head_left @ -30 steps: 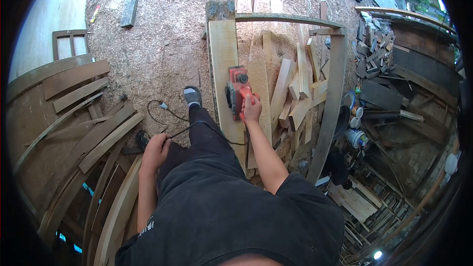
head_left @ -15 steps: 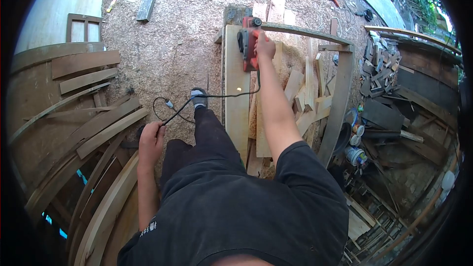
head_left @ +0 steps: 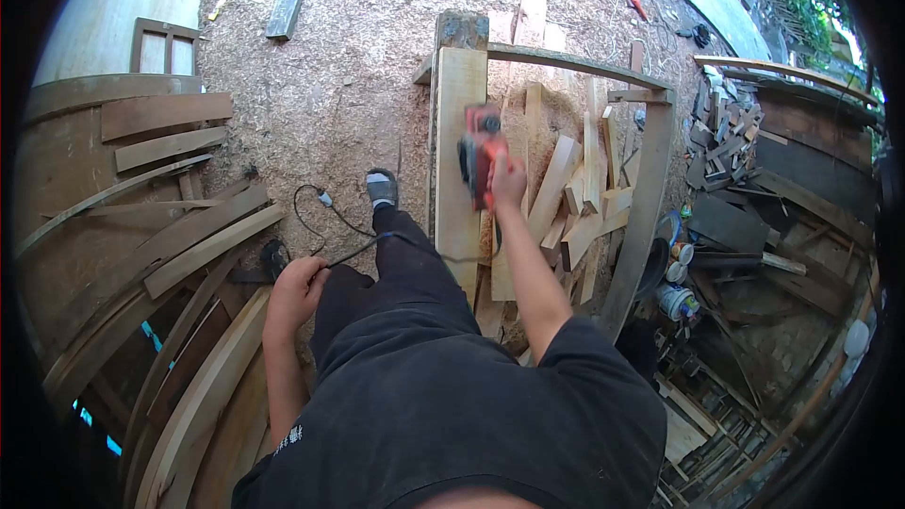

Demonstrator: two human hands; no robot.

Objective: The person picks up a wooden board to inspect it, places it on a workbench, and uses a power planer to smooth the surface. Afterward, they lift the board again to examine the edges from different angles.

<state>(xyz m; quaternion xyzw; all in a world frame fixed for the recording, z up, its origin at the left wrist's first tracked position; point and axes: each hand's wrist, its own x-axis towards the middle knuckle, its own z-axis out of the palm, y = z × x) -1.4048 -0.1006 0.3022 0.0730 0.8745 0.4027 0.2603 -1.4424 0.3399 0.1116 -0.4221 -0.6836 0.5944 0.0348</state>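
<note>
A red and black electric planer [head_left: 479, 153], blurred by motion, is over the long pale plank [head_left: 460, 85] at its right edge. My right hand [head_left: 509, 181] is closed round the planer's red handle. The plank lies lengthwise on a wooden frame bench [head_left: 462, 28], running from the far end back towards my leg. Low on the left, beside my thigh, my left hand [head_left: 298, 281] is closed on the black power cord [head_left: 372, 241]. From there the cord passes over my leg and across the plank towards the planer.
Loose offcuts [head_left: 556, 184] lie inside the bench frame, right of the plank. Curved boards [head_left: 189, 226] are stacked at my left. A cord connector [head_left: 325, 198] rests near my foot on the shavings-covered floor [head_left: 330, 104]. Scrap wood [head_left: 726, 141] and paint tubs [head_left: 675, 300] stand at the right.
The planer and my right hand have come back along the plank towards me. My left hand has shifted slightly right and down, and the cord now hangs lower across my leg.
</note>
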